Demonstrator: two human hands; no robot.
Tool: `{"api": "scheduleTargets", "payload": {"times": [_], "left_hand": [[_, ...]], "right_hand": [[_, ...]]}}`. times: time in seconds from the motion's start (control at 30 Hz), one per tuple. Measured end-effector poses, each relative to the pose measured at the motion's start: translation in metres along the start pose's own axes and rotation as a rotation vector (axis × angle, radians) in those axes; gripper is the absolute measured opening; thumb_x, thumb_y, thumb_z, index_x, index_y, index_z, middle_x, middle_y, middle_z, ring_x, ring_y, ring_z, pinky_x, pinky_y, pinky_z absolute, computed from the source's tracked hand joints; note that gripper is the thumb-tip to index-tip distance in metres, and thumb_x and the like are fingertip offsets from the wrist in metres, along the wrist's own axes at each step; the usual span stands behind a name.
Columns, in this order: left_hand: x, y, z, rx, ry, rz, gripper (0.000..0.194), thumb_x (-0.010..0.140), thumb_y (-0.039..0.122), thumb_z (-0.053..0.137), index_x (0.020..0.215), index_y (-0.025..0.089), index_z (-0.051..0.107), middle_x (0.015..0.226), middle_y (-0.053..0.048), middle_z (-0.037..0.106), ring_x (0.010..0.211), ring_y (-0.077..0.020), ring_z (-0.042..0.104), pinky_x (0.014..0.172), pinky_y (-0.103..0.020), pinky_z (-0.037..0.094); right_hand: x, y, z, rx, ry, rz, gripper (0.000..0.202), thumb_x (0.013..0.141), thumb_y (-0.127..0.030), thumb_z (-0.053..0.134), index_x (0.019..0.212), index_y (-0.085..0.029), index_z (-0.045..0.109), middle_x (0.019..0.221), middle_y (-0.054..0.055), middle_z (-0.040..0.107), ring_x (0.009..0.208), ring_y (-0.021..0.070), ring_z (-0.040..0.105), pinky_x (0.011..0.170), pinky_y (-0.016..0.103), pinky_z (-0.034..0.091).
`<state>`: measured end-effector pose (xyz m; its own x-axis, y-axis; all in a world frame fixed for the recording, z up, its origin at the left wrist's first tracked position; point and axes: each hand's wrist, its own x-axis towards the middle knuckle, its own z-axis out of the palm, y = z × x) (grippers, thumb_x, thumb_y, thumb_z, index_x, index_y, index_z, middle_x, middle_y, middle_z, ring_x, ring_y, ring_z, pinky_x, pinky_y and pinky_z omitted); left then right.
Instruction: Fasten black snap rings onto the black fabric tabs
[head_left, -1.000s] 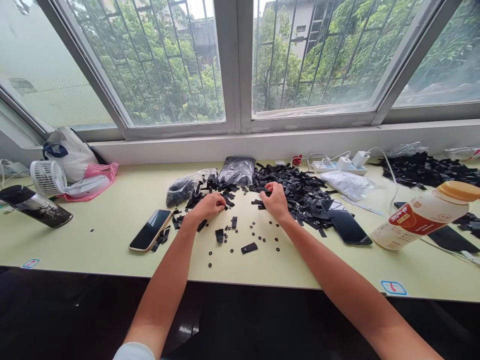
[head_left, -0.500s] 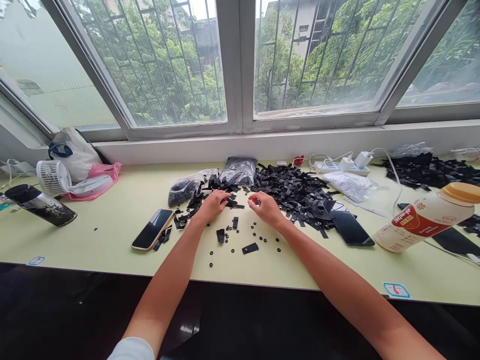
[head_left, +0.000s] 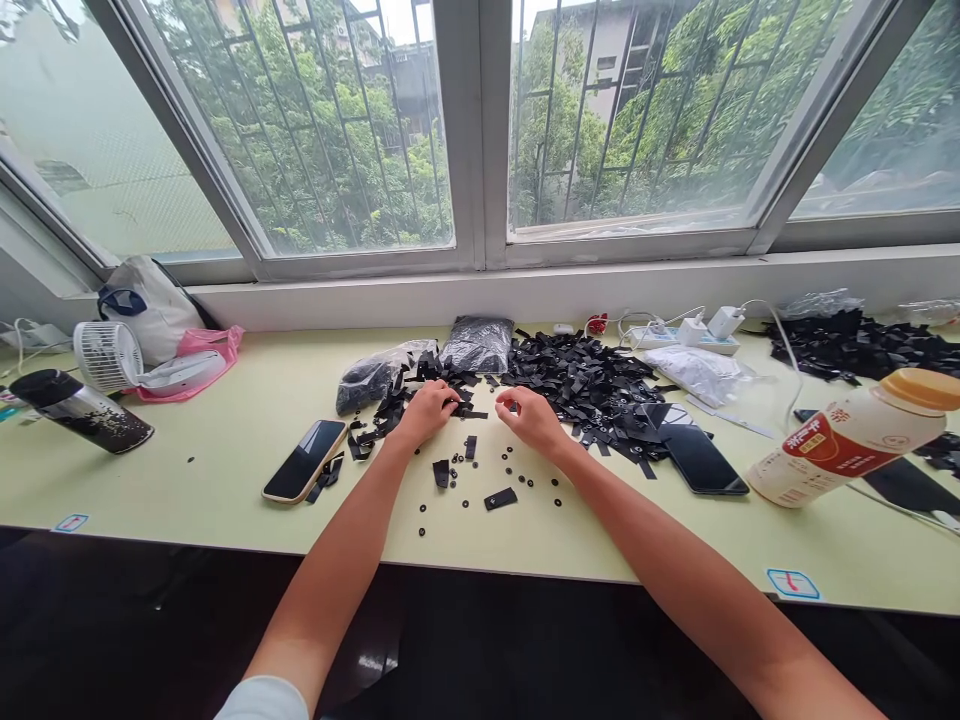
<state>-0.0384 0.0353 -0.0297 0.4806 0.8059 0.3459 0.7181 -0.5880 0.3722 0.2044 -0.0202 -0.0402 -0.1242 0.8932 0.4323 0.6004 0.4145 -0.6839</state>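
My left hand [head_left: 429,411] rests at the edge of a small heap of black strips [head_left: 388,411], its thumb and fingers drawn together. Whatever it may pinch is too small to make out. Across a narrow gap, my right hand [head_left: 529,416] is curled with thumb and index finger meeting, beside a larger pile of black strips [head_left: 592,385]; its contents, if any, are hidden. Between my forearms lie several small black rings [head_left: 465,504] and a few loose pieces, among them a black strip [head_left: 500,498] and a darker tab [head_left: 441,473].
Behind the hands sit two plastic bags of black parts, one a flat bag [head_left: 477,344]. A phone [head_left: 306,460] lies left, another phone [head_left: 703,457] right. Farther out are a bottle [head_left: 847,437], a tumbler [head_left: 82,410], a fan [head_left: 109,355] and a power strip [head_left: 682,336].
The fingertips of my left hand have drawn in and curled down toward the thumb. My right hand keeps nearly the same pose and place.
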Motion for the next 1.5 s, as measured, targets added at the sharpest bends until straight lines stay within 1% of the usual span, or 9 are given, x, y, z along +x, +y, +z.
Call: {"api": "scheduleTargets", "payload": {"times": [0.27, 0.43, 0.57, 0.67, 0.77, 0.87, 1.17, 1.37, 1.5], "left_hand": [[0.001, 0.019, -0.009, -0.143, 0.152, -0.065, 0.015, 0.091, 0.029, 0.06, 0.093, 0.021, 0.073, 0.089, -0.006, 0.072, 0.087, -0.0232, 0.064, 0.084, -0.038, 0.05], [0.003, 0.048, 0.002, -0.733, 0.151, -0.122, 0.027, 0.09, 0.043, 0.064, 0.096, 0.017, 0.067, 0.08, -0.005, 0.072, 0.074, -0.0193, 0.068, 0.069, -0.032, 0.054], [0.004, 0.059, 0.018, -0.964, 0.09, -0.147, 0.031, 0.083, 0.044, 0.073, 0.091, 0.016, 0.063, 0.075, -0.004, 0.07, 0.069, -0.0173, 0.066, 0.067, -0.032, 0.055], [0.006, 0.049, 0.022, -0.814, 0.108, -0.135, 0.028, 0.091, 0.043, 0.064, 0.102, 0.017, 0.063, 0.08, -0.006, 0.072, 0.075, -0.0195, 0.068, 0.072, -0.034, 0.056], [0.008, 0.03, 0.021, -0.382, 0.202, -0.109, 0.029, 0.097, 0.03, 0.052, 0.12, 0.019, 0.063, 0.105, -0.01, 0.073, 0.099, -0.0236, 0.066, 0.09, -0.04, 0.053], [0.008, 0.016, 0.022, -0.168, 0.163, -0.067, 0.038, 0.094, 0.019, 0.049, 0.13, 0.019, 0.061, 0.121, -0.01, 0.068, 0.117, -0.0269, 0.058, 0.106, -0.045, 0.044], [0.007, 0.009, 0.026, -0.142, 0.162, -0.137, 0.039, 0.095, 0.016, 0.045, 0.13, 0.017, 0.062, 0.108, -0.009, 0.067, 0.097, -0.0217, 0.063, 0.094, -0.037, 0.05], [0.009, 0.005, 0.026, -0.144, 0.137, -0.186, 0.02, 0.09, 0.025, 0.06, 0.1, 0.02, 0.076, 0.102, -0.008, 0.066, 0.091, -0.0221, 0.064, 0.087, -0.036, 0.052], [0.008, 0.004, 0.02, -0.15, 0.119, -0.224, 0.018, 0.086, 0.022, 0.064, 0.098, 0.019, 0.077, 0.098, -0.008, 0.066, 0.083, -0.0206, 0.064, 0.084, -0.037, 0.053]], "right_hand": [[0.003, -0.002, 0.001, 0.106, 0.028, 0.006, 0.021, 0.088, -0.035, 0.06, 0.093, -0.02, 0.073, 0.088, 0.005, 0.07, 0.071, 0.016, 0.057, 0.07, 0.029, 0.044], [0.002, -0.014, 0.003, 0.35, 0.017, 0.118, 0.035, 0.086, -0.048, 0.065, 0.106, -0.021, 0.074, 0.098, 0.006, 0.073, 0.066, 0.0143, 0.054, 0.066, 0.029, 0.044], [0.001, -0.019, 0.008, 0.605, 0.014, 0.197, 0.04, 0.078, -0.057, 0.071, 0.086, -0.018, 0.074, 0.073, 0.002, 0.066, 0.058, 0.0126, 0.048, 0.055, 0.027, 0.037], [0.003, -0.015, 0.01, 0.759, 0.088, 0.308, 0.042, 0.07, -0.057, 0.078, 0.081, -0.017, 0.074, 0.061, 0.0, 0.059, 0.053, 0.011, 0.044, 0.052, 0.027, 0.034], [0.006, -0.007, 0.009, 0.841, 0.153, 0.417, 0.043, 0.064, -0.054, 0.083, 0.081, -0.015, 0.075, 0.059, 0.0, 0.059, 0.051, 0.0098, 0.043, 0.05, 0.026, 0.033], [0.008, -0.002, 0.007, 0.884, 0.184, 0.483, 0.044, 0.06, -0.052, 0.086, 0.081, -0.015, 0.076, 0.066, 0.002, 0.064, 0.051, 0.009, 0.045, 0.047, 0.026, 0.034], [0.01, 0.005, 0.005, 0.911, 0.175, 0.538, 0.041, 0.062, -0.049, 0.087, 0.082, -0.015, 0.076, 0.069, 0.004, 0.068, 0.052, 0.0109, 0.054, 0.048, 0.026, 0.047], [0.011, 0.009, 0.005, 0.935, 0.114, 0.587, 0.031, 0.066, -0.033, 0.088, 0.087, -0.015, 0.075, 0.075, 0.006, 0.071, 0.06, 0.0138, 0.062, 0.057, 0.028, 0.057], [0.01, 0.012, 0.008, 0.918, 0.09, 0.583, 0.029, 0.067, -0.03, 0.088, 0.089, -0.014, 0.076, 0.073, 0.006, 0.07, 0.06, 0.0136, 0.061, 0.057, 0.028, 0.057]]}}
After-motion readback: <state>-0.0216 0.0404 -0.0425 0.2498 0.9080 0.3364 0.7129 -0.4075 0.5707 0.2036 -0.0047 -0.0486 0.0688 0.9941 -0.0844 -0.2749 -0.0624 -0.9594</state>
